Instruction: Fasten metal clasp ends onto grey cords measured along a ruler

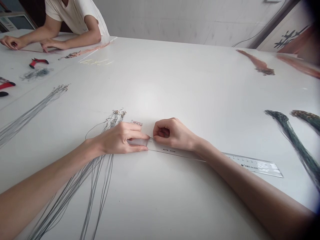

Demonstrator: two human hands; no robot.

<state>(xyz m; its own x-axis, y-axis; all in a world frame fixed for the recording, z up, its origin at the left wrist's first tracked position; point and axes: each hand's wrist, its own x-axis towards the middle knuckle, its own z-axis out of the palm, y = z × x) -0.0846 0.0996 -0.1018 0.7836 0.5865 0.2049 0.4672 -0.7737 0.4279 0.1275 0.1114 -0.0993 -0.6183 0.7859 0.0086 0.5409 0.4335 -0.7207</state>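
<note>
A white, smooth table fills most of the view, backed by a pale, faintly marked wall; at upper left a person in a cream shirt leans on it. The ruler, clear and flat with printed marks, lies at the near middle, its left end between the two hands. The left hand rests there, thumb and forefinger spread, tips at that end; the right hand is curled, thumb and fingertips drawn together over it. Whether it pinches anything fine cannot be told. Thin grey strands, hooked at their tips, pass beneath the left wrist and leave the lower edge. Green fibres and orange fibres lie at right in tapering bundles. The right forearm hides part of the ruler; its small print is illegible.
</note>
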